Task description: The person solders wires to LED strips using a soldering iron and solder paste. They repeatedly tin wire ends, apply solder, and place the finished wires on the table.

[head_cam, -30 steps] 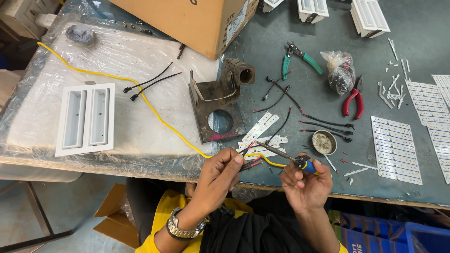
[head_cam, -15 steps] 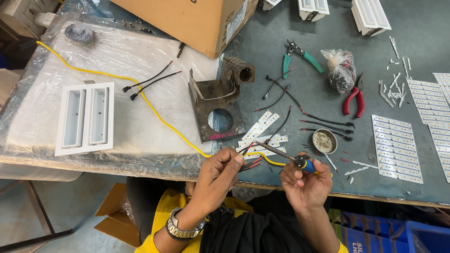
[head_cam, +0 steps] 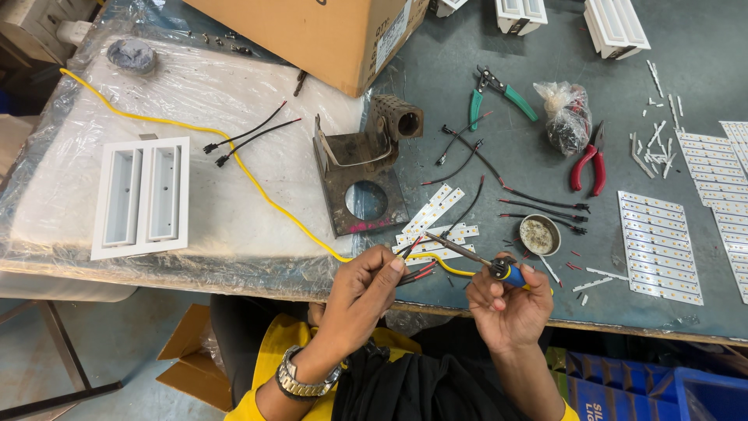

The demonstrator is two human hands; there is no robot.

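Here, soldering iron (head_cam: 475, 259) on wires (head_cam: 417, 273).

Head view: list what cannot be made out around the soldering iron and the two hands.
- Soldering iron tip contact: too small to tell if it touches the wires.
- Left hand grip: fingers cover what it pinches beyond red and black wires.
- Iron handle: mostly wrapped by the right hand.
- White strip panels: cut by the right edge.

White double-slot frame (head_cam: 140, 197) far left of the hands, cardboard box (head_cam: 312, 35) well above them, green pliers (head_cam: 499, 92) and red pliers (head_cam: 590, 160) up right, small round tin (head_cam: 539, 235) just above right.
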